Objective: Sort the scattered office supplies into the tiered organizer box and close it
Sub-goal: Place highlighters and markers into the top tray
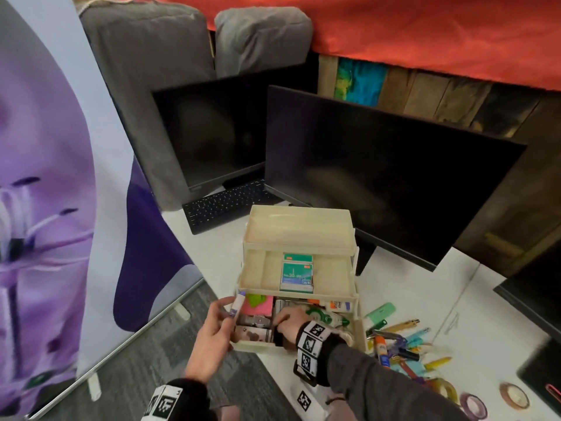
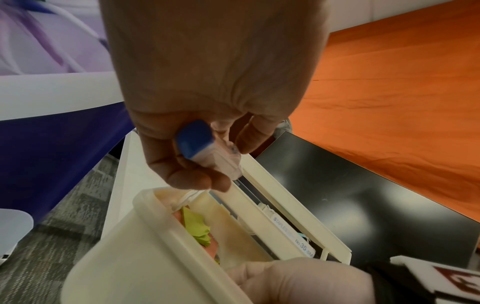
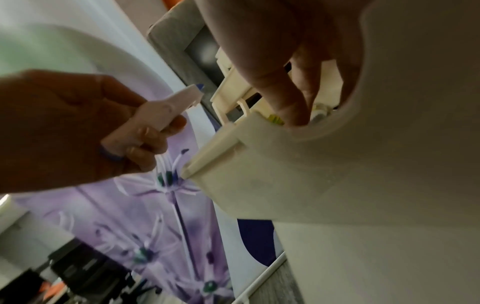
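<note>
The cream tiered organizer box stands open at the desk's front left corner, its tiers stepped back. A green staple box lies in the middle tier. The bottom tier holds pink and green sticky notes and a green correction tape. My left hand pinches a small white tool with a blue end just left of the box's rim. My right hand reaches down into the bottom tier; its fingers dip behind the box wall, tips hidden.
Pens, markers and a glue stick lie in a heap right of the box, with tape rolls nearer the front edge. Two dark monitors and a keyboard stand behind. Carpet floor and a purple flower banner are at left.
</note>
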